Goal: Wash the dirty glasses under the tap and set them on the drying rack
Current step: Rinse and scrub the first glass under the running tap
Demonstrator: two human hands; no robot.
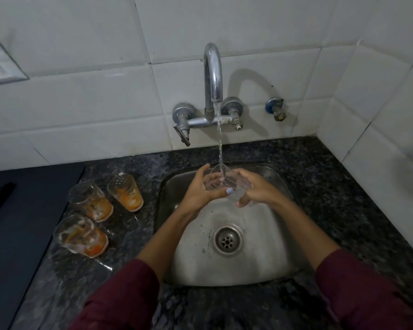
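A clear glass point(224, 181) sits between both my hands over the steel sink point(267, 263), right under the running stream from the chrome tap point(212, 75). My left hand point(202, 189) wraps its left side with the thumb across the front. From the right, my right hand point(253, 188) grips the glass near its base. Three dirty glasses with orange residue stand on the dark granite counter left of the sink: one at the back point(125, 192), one in the middle point(91, 201), one nearest me point(80, 235). No drying rack is in view.
A dark mat or tray point(22, 222) lies on the counter at the far left. White tiled walls close in behind and on the right. A small valve point(275, 109) sticks out of the wall right of the tap. The drain point(227, 240) is at the sink's centre.
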